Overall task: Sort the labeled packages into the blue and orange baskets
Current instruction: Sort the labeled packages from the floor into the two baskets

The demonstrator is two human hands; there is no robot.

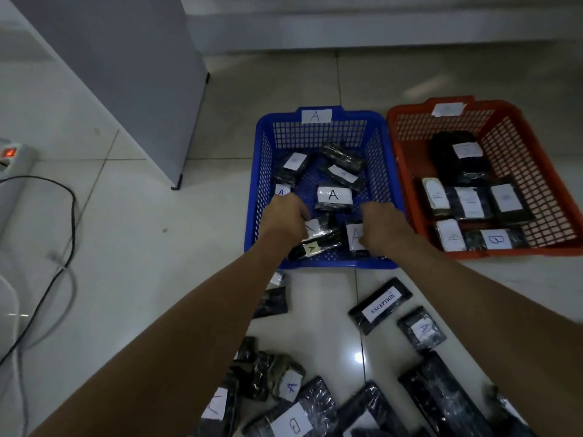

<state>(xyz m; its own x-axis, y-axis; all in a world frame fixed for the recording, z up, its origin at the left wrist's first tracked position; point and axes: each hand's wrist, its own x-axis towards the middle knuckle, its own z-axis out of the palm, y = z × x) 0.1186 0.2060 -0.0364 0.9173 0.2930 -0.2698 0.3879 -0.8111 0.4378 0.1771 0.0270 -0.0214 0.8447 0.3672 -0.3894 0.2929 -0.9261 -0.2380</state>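
The blue basket (321, 263), tagged A, holds several black packages with A labels. Both my hands reach into its near half. My left hand (285, 216) is seen from the back, its fingers curled down onto a black A package (315, 228). My right hand (381, 228) is curled at the edge of another A package (355, 236), thumb against its white label. The fingertips of both hands are hidden. The orange basket (504, 252) on the right holds several black packages labelled B.
Loose black packages lie on the tiled floor near me, among them one marked EXCEPTION (380, 305), an A package (421, 329) and another A package (291, 387). A grey cabinet (126, 74) stands at the back left. A power strip (12, 156) and a black cable (63, 247) lie at the left.
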